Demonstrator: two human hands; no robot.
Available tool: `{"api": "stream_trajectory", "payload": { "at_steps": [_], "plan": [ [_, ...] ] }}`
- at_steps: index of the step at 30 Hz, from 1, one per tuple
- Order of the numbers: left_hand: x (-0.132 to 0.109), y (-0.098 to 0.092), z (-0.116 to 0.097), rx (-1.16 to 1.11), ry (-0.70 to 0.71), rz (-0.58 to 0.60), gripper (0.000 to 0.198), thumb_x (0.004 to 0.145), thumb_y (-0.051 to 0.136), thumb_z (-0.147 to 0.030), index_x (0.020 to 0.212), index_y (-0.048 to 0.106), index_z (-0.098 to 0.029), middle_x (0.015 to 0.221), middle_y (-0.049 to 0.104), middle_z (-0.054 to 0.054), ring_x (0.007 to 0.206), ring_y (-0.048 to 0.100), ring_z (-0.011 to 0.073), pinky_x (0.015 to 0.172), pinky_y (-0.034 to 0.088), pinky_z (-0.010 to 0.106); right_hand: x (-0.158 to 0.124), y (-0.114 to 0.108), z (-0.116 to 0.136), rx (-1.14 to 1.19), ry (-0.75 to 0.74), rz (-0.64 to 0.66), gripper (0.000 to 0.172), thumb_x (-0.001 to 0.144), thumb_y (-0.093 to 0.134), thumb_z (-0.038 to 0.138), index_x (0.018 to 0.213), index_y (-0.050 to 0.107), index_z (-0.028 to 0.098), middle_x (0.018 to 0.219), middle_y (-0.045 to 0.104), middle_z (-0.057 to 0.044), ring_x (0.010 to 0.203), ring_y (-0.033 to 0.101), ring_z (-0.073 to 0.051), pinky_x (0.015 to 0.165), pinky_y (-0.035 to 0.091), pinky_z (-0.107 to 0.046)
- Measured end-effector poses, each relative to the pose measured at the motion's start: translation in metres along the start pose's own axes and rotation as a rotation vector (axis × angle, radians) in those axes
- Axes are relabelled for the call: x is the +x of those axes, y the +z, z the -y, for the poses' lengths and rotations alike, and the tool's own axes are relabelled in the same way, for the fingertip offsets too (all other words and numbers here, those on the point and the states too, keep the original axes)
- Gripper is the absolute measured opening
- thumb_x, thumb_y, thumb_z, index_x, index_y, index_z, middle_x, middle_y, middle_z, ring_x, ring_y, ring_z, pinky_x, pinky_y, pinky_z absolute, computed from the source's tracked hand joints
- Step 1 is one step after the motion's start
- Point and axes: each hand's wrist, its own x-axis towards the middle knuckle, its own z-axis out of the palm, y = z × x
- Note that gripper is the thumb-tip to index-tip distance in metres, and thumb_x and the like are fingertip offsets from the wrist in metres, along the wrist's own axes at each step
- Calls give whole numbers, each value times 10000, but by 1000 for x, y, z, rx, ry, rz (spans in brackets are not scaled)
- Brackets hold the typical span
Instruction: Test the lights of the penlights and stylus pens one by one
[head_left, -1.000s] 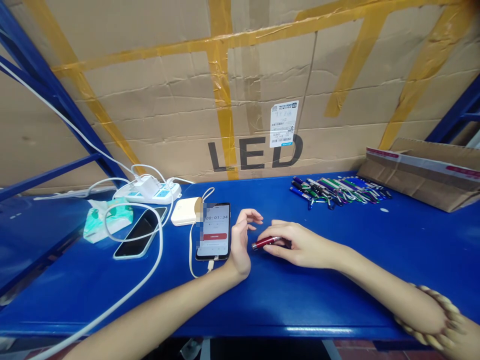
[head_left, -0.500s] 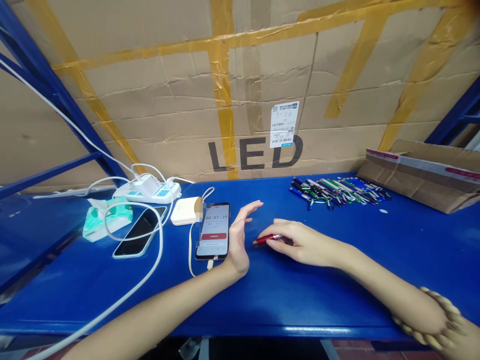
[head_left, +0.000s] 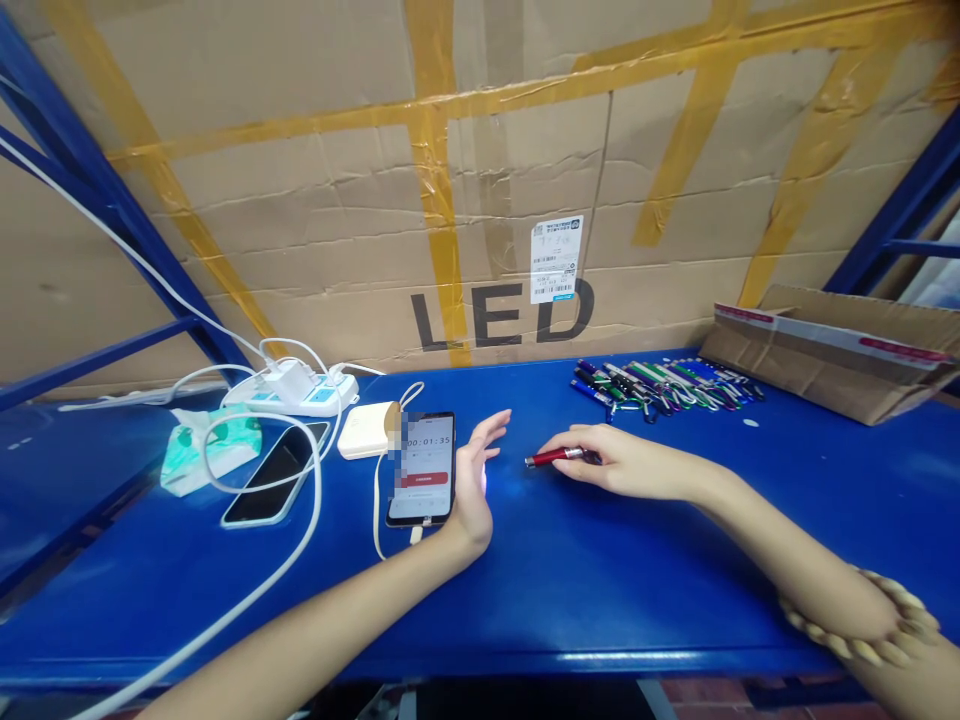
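My right hand (head_left: 626, 463) is wrapped round a small red flashlight (head_left: 553, 457), whose front end points left. Facing it, my left hand (head_left: 474, 485) stands on edge with its fingers stretched out, holding nothing. A bright spot of light falls on the left palm, and a bluish glow shows on the blue table (head_left: 600, 590) between the hands. Just left of that palm lies a phone (head_left: 427, 470) with a timer at 00:01:35 and a cable in its lower end. Farther back on the right, a pile of small flashlights with carabiner clips (head_left: 664, 387) lies in several colours.
A low cardboard box (head_left: 825, 350) stands at the back right. To the left are a white power bank (head_left: 365, 430), a second phone (head_left: 277, 475), a tissue pack (head_left: 210, 450) and a power strip (head_left: 330, 395) with looping white cables. A large carton (head_left: 337, 220) walls off the back.
Light now shines from the red flashlight onto my left palm; none showed before. My right hand has shifted slightly right and up, away from the left. The view has tilted a little.
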Motion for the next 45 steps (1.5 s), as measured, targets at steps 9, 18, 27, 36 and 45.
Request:
{"api": "stream_trajectory", "payload": {
  "at_steps": [9, 18, 27, 36, 45],
  "plan": [
    [2, -1, 1, 2, -56, 19, 552, 859, 137, -345, 1194, 536, -163, 1306, 522, 76, 1211, 440, 247, 1000, 293, 407, -1, 1, 13, -17, -78, 3, 354, 946, 360, 358, 1123, 623, 200, 996, 642, -57, 922, 528, -194, 839, 388, -319],
    [2, 0, -1, -14, -49, 15, 543, 849, 151, -354, 1182, 526, -145, 1280, 536, 98, 1194, 455, 251, 993, 298, 402, -1, 7, 14, 55, -13, 39, 327, 964, 292, 346, 1041, 573, 196, 954, 651, -26, 806, 576, -143, 739, 436, -249],
    [3, 0, -2, 21, -34, -4, 538, 839, 178, -371, 1153, 548, -140, 1237, 571, 108, 1164, 481, 264, 966, 321, 401, 10, 11, -25, -317, 230, -241, 234, 929, 318, 178, 1036, 524, 205, 1060, 576, -66, 941, 562, -175, 812, 439, -295],
    [2, -1, -2, 41, -6, 10, 526, 840, 184, -375, 1143, 550, -149, 1220, 571, 105, 1147, 489, 260, 942, 345, 385, 20, 4, -55, -595, 485, -414, 332, 895, 437, 291, 1143, 592, 135, 1134, 492, -172, 1116, 447, -302, 863, 426, -398],
    [3, -1, -4, 95, 19, 31, 523, 825, 164, -377, 1106, 532, -134, 1176, 572, 130, 1103, 492, 270, 906, 349, 395, 23, 1, -61, -663, 508, -490, 318, 855, 487, 292, 1124, 608, 175, 1128, 512, -143, 1121, 437, -283, 910, 361, -402]
  ]
}}
